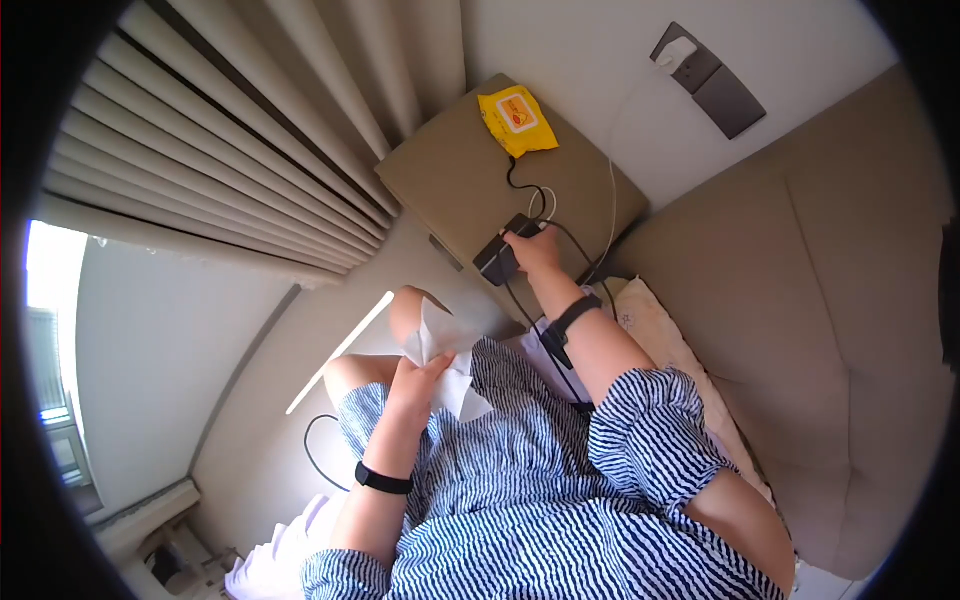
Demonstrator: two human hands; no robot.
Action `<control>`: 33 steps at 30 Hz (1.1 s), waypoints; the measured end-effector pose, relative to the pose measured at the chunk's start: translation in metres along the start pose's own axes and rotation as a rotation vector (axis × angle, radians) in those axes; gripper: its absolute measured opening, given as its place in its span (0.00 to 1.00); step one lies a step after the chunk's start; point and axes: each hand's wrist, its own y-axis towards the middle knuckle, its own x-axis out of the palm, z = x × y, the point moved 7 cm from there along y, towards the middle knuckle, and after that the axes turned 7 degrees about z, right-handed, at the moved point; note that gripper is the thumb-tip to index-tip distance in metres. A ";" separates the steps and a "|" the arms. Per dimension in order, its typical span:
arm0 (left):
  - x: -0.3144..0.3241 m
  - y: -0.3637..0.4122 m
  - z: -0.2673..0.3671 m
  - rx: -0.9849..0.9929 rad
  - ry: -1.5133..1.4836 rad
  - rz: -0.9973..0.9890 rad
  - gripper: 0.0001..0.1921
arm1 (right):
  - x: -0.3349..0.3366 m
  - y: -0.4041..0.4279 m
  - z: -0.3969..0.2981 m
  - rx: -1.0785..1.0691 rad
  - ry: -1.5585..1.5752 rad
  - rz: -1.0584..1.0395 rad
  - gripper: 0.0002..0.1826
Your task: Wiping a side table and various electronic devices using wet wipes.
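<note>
My left hand (420, 382), in front of my knees, grips a crumpled white wipe or tissue (442, 341), its edges spreading out above and below the fingers. With my right hand (534, 251) I hold a black box-shaped device (496, 259) at the near edge of a brown bedside cabinet (450, 161). Black cables run from near the device, and a white cable (553, 201) loops just beyond it. A yellow pack of wipes (517, 120) with a white-rimmed lid lies farther back on the cabinet top.
A padded brown headboard (757, 285) rises at the right. On the wall, a white plug (677, 52) sits in a dark socket panel (705, 79). Beige curtains (247, 135) hang at the left. Black cable trails past my right forearm, beside a pale pillow (660, 330).
</note>
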 end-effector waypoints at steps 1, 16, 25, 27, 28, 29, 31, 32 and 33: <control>0.001 -0.001 0.001 0.012 -0.023 0.008 0.22 | 0.002 0.010 0.004 0.038 -0.070 0.041 0.40; -0.005 0.004 -0.002 0.041 -0.094 -0.030 0.22 | -0.124 -0.093 -0.078 0.325 0.430 -0.948 0.25; -0.001 0.014 -0.014 0.028 -0.068 -0.099 0.20 | -0.298 -0.140 -0.098 0.114 0.977 -0.776 0.21; -0.004 0.013 -0.011 0.041 -0.045 -0.051 0.20 | -0.332 -0.155 -0.105 0.093 1.164 -0.788 0.18; -0.008 0.015 -0.011 0.059 -0.056 -0.070 0.20 | -0.337 -0.172 -0.103 0.141 0.614 -0.834 0.17; -0.006 0.018 -0.013 0.051 -0.056 -0.088 0.20 | -0.355 -0.183 -0.091 0.180 0.058 -0.825 0.15; -0.001 0.020 -0.011 0.057 -0.032 -0.118 0.20 | -0.411 -0.181 -0.047 0.327 -0.399 -0.745 0.13; 0.002 0.019 -0.008 0.093 -0.059 -0.147 0.20 | -0.462 -0.168 -0.014 0.433 -0.770 -0.611 0.16; 0.001 0.018 -0.008 0.090 -0.059 -0.153 0.20 | -0.510 -0.158 0.008 0.536 -1.139 -0.460 0.20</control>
